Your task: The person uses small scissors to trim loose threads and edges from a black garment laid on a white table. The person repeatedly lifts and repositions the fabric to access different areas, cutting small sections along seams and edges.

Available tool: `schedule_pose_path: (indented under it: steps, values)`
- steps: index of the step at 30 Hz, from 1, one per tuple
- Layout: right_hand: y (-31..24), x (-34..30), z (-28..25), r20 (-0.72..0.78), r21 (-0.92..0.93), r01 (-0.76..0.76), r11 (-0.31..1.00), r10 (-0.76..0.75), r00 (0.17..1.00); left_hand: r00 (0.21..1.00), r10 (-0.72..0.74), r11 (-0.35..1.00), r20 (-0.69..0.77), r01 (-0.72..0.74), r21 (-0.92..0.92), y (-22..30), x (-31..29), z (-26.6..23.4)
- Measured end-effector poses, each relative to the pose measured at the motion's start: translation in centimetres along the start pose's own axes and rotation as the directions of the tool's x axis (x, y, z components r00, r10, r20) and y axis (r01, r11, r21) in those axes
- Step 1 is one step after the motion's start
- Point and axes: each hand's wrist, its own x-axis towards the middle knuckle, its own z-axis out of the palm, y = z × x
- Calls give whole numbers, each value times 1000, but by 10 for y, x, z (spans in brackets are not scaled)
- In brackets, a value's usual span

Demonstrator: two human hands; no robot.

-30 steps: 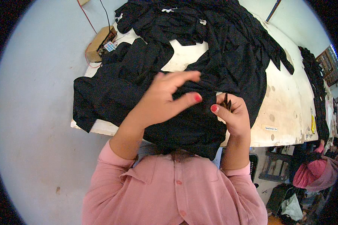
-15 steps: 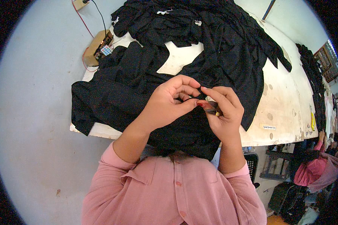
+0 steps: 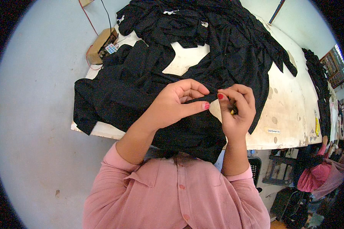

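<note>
Black cloth garments (image 3: 114, 91) lie spread over the table before me. My left hand (image 3: 176, 101) is curled round an edge of the black cloth, thumb below and fingers above. Just to its right, my right hand (image 3: 239, 108) has thumb and forefinger drawn together near the cloth. Whether they pinch a thread is too small to tell. Tucked in the right palm is a small dark tool (image 3: 233, 111) with a yellow part, mostly hidden by the curled fingers. The cloth drapes down from the hands over the table's near edge toward my body.
The pale, stained table (image 3: 284, 110) carries a paper label strip (image 3: 272, 131) and a yellow item (image 3: 317, 126) at right. An open-fronted box with wires (image 3: 102, 45) stands at the far left by the wall. Another person in pink (image 3: 315, 175) is at the right, near dark chairs.
My hands have drawn apart, the right one moving right and away from the left fingertips. The dark tool in the right palm is now more hidden. The view has shifted slightly.
</note>
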Motion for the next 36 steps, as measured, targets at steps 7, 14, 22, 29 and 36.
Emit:
schedule_pose_path:
  steps: [7,14,22,29,36]
  values:
    - [-12,-2,-3,19,-63,101,993,-100,995,994,-103,995,-46,104,8,-9,4,-3]
    - [-6,-4,-25,240,195,-89,977,40,970,978,-193,929,-83,154,-337,-5,2,-2]
    - [-13,-16,-17,83,-307,115,945,-94,992,984,-175,854,14,159,-495,-4,1,3]
    - [-18,-14,-5,77,-355,186,916,-170,982,982,-117,928,-149,55,-368,-13,0,15]
    - [-13,-13,1,63,-370,226,901,-219,974,985,-78,929,-153,16,-370,-18,-1,17]
